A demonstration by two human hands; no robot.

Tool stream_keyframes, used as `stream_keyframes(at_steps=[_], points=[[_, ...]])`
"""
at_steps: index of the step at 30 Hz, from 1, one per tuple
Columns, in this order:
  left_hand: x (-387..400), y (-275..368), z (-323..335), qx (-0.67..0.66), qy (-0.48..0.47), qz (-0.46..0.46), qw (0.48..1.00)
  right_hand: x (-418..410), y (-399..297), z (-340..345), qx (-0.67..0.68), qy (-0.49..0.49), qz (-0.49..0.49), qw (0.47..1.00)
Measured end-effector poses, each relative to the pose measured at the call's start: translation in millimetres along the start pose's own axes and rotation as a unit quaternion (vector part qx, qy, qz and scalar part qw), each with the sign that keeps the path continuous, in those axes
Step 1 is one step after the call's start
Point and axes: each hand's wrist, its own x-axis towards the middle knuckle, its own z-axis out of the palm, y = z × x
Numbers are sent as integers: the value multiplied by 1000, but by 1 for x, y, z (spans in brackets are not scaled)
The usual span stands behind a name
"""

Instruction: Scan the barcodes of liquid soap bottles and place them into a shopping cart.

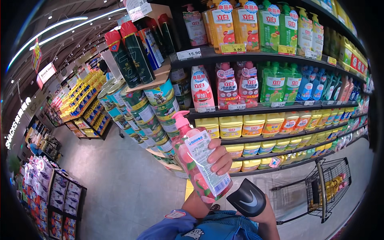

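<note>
My left hand (220,157) grips a clear pump bottle of pink liquid soap (199,168) from behind, its fingers wrapped over the right edge. The bottle has a pink pump head, peach pictures and a white back label with a barcode, and tilts with its top to the left. Just right of its base, my right hand (268,208) holds a black handheld device (247,198) with a grey curved mark, apparently a barcode scanner. The device's head hides most of the fingers. Beyond the hands stands a shelf unit (264,107) filled with pump bottles and jugs.
Stacked tins (139,115) and spray cans (136,57) stand at the shelf's left end. A black wire shopping cart (330,189) holding yellow packages is at the right. Display racks (67,195) stand across the grey tiled floor (120,177) at the left. A person (34,148) is far behind.
</note>
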Motion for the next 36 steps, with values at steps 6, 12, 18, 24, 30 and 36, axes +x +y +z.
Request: stream_keyframes(at_steps=[6, 12, 18, 24, 30, 36], points=[[-1, 4, -9, 18, -15, -9, 1000, 3, 7, 1, 42, -7, 25, 999], [-5, 10, -16, 2, -23, -9, 1000, 10, 2, 4, -9, 7, 7, 1000], [0, 15, -17, -12, -45, -3, 999, 14, 6, 4, -13, 16, 4, 1000], [-5, 23, -28, -13, -25, 26, 999, 21, 6, 3, -29, 13, -3, 999], [0, 22, -32, -28, -76, -4, 997, 16, 10, 1, -8, 12, 21, 1000], [1, 24, -37, -25, -72, -2, 997, 15, 9, -1, 2, -1, 37, 999]])
